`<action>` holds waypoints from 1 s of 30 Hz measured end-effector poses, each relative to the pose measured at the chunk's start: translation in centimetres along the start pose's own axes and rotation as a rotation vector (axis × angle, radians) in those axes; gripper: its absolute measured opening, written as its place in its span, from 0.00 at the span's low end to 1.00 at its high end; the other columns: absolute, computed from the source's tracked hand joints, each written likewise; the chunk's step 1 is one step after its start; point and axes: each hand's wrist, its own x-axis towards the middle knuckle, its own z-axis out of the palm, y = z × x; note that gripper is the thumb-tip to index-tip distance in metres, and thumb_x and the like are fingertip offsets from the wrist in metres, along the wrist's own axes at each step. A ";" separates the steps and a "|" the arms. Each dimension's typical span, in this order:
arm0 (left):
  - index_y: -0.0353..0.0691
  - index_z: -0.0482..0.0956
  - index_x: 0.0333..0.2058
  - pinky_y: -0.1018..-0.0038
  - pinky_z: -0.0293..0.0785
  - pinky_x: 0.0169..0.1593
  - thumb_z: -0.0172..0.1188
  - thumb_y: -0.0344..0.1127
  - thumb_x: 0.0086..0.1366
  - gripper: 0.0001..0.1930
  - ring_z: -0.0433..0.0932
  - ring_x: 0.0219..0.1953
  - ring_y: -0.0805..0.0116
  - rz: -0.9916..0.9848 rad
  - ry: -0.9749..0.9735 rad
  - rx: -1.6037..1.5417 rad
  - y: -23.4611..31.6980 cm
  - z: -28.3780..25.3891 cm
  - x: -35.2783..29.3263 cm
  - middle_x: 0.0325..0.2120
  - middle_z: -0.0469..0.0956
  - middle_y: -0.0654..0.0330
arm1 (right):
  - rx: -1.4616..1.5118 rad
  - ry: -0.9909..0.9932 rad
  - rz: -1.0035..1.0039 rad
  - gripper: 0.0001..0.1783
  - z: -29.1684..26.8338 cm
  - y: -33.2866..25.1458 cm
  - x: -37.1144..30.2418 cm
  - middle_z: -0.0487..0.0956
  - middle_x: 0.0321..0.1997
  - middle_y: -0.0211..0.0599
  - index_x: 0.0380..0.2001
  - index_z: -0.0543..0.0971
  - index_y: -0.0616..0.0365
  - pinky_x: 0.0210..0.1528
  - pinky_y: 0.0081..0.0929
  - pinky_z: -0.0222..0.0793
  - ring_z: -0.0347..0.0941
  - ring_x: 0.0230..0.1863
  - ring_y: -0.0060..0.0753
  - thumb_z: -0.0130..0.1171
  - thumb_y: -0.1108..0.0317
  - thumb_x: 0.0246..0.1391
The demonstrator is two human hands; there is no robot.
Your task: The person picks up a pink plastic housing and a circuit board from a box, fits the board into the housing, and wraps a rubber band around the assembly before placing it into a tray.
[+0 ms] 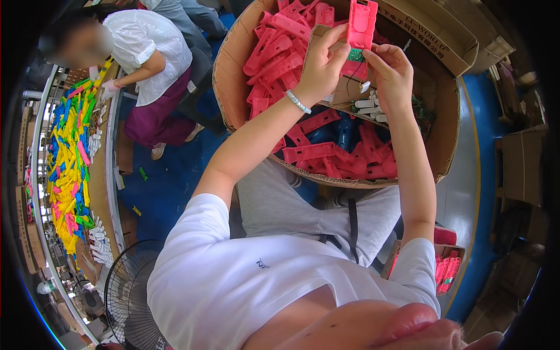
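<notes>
Above a large cardboard box, my left hand (322, 71) grips a pink plastic casing (362, 24) between thumb and fingers, holding it upright. A small green circuit board (355, 55) sits at the casing's lower end, by my left thumb. My right hand (392, 71) is closed in a pinch at the board's right edge; the fingers hide exactly what they grip. Below the board hangs a thin dark wire, with a small white connector (365, 87) near it. Loose pink casings (280, 64) fill the box's left side, and more lie along its near side.
The cardboard box (230, 87) stands before my knees. Inside it, a cardboard piece bears white parts (368, 108) and green boards (421, 114). At left, a person (149, 52) works at a table of coloured plastic pieces (73, 169). A black fan (137, 291) stands nearby.
</notes>
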 end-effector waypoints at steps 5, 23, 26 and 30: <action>0.33 0.68 0.58 0.77 0.72 0.49 0.50 0.31 0.70 0.20 0.76 0.47 0.75 0.067 0.053 0.098 -0.3 0.3 -0.2 0.47 0.78 0.56 | 0.071 -0.023 0.049 0.10 -0.4 -0.4 0.1 0.79 0.42 0.42 0.38 0.75 0.68 0.48 0.24 0.74 0.78 0.42 0.30 0.62 0.83 0.51; 0.37 0.65 0.59 0.65 0.77 0.51 0.48 0.29 0.71 0.19 0.77 0.49 0.63 -0.329 0.036 -0.823 0.4 0.3 1.0 0.49 0.75 0.54 | -0.176 -0.164 0.001 0.15 -2.3 0.0 1.1 0.80 0.42 0.33 0.46 0.77 0.65 0.46 0.21 0.70 0.74 0.42 0.22 0.62 0.70 0.58; 0.39 0.66 0.59 0.64 0.76 0.53 0.53 0.31 0.69 0.20 0.77 0.50 0.60 -0.259 -0.018 -1.008 0.4 -0.5 1.8 0.52 0.75 0.51 | -0.460 -0.460 0.164 0.28 -4.4 -0.4 1.1 0.79 0.45 0.28 0.51 0.77 0.60 0.41 0.22 0.64 0.70 0.44 0.21 0.57 0.47 0.60; 0.42 0.65 0.60 0.62 0.77 0.52 0.54 0.31 0.69 0.21 0.77 0.49 0.60 -0.196 -0.036 -1.033 -0.8 -1.3 1.8 0.52 0.74 0.52 | -0.674 -0.520 0.250 0.22 -3.3 0.7 -0.5 0.80 0.41 0.30 0.47 0.79 0.61 0.39 0.23 0.68 0.72 0.39 0.19 0.64 0.56 0.55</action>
